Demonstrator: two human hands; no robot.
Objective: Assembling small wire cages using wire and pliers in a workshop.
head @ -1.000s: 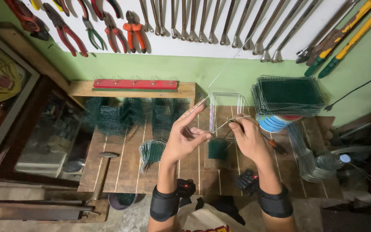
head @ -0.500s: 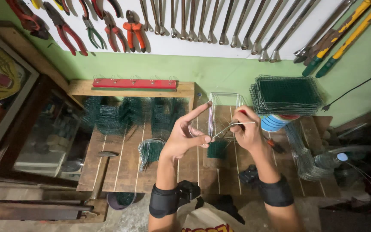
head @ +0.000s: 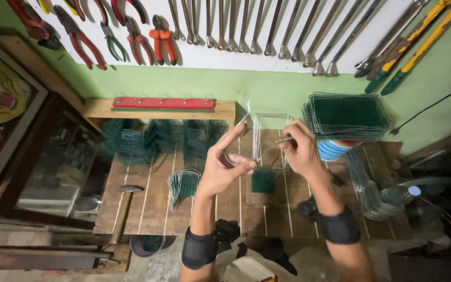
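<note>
two hands grip one wire (thin, blurred).

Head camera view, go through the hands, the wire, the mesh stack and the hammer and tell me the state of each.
left hand: raised, forefinger out, touching thin wire
right hand: pinching the wire's end
wire: thin, bent between both hands
stack of green mesh panels: flat on a blue bucket
hammer: lying on the workbench, untouched
</note>
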